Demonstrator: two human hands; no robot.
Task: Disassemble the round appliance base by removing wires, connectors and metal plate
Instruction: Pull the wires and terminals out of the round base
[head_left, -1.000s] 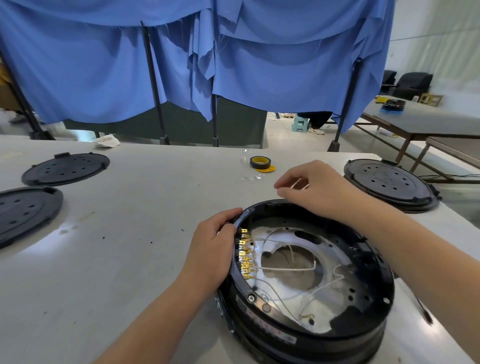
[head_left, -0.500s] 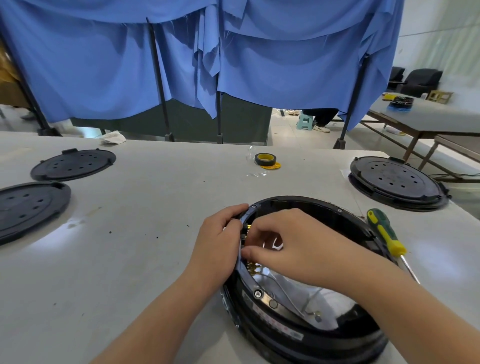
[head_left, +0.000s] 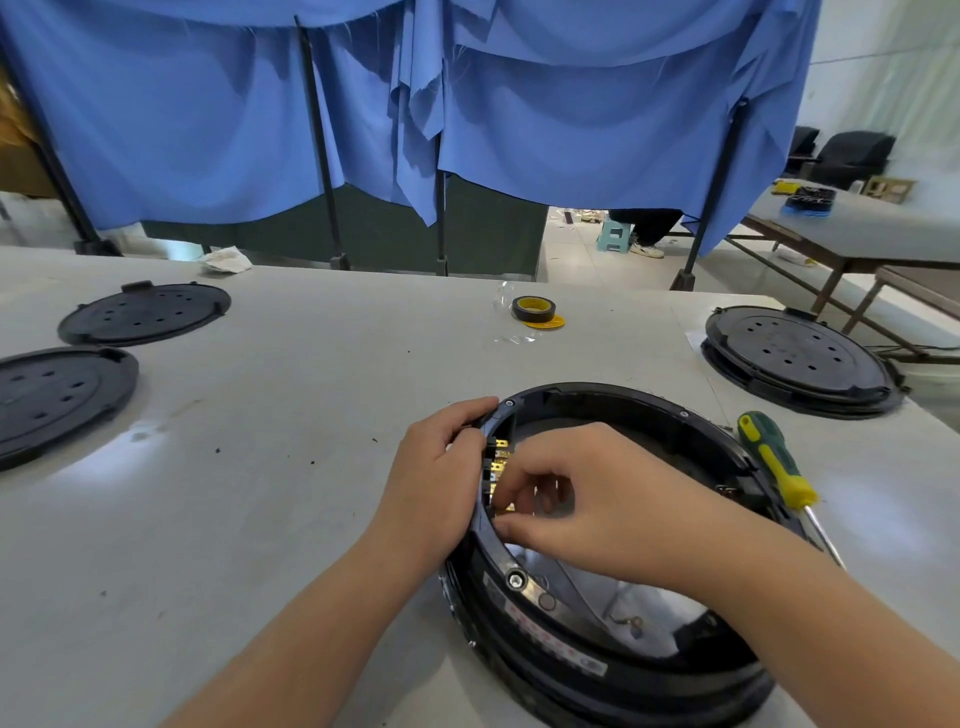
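We count one round appliance base (head_left: 597, 644) at near centre-right of the table (head_left: 291, 467). Left hand (head_left: 441, 478) grips its left rim, fingers curled. Right hand (head_left: 597, 499) reaches inside, fingertips pinching at the brass connectors (head_left: 500, 457). Three black lids (head_left: 145, 312); one screwdriver (head_left: 776, 460); one tape roll (head_left: 534, 307).

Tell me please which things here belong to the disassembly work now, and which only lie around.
In use: round appliance base, brass connectors, left hand gripping the rim, right hand at the connectors.
Lying about: screwdriver, tape roll, three black lids.
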